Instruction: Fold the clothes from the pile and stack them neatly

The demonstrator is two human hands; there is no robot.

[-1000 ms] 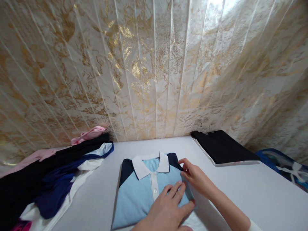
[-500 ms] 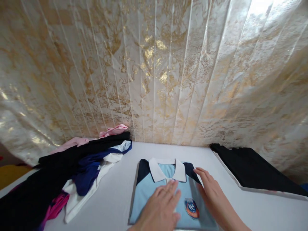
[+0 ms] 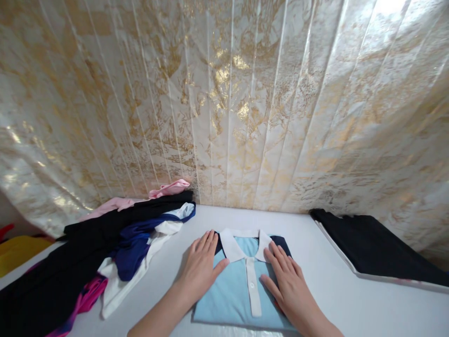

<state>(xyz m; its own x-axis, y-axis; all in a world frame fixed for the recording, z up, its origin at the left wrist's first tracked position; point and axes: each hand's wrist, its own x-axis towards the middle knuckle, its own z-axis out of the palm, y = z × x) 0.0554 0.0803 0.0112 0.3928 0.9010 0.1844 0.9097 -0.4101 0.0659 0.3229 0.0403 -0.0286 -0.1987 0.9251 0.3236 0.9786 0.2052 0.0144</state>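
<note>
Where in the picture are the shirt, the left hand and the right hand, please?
Shirt point(image 3: 235, 288): head view, on its light-blue front.
Left hand point(image 3: 201, 265): head view, on the back of the hand.
Right hand point(image 3: 289, 282): head view, on the back of the hand.

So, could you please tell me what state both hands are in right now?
Left hand: open, palm down on the folded polo shirt, gripping nothing.
Right hand: open, palm down on the same shirt, gripping nothing.

A shiny, gold-patterned drape point(image 3: 228, 117) hangs behind a white tabletop point(image 3: 333, 285).
</note>
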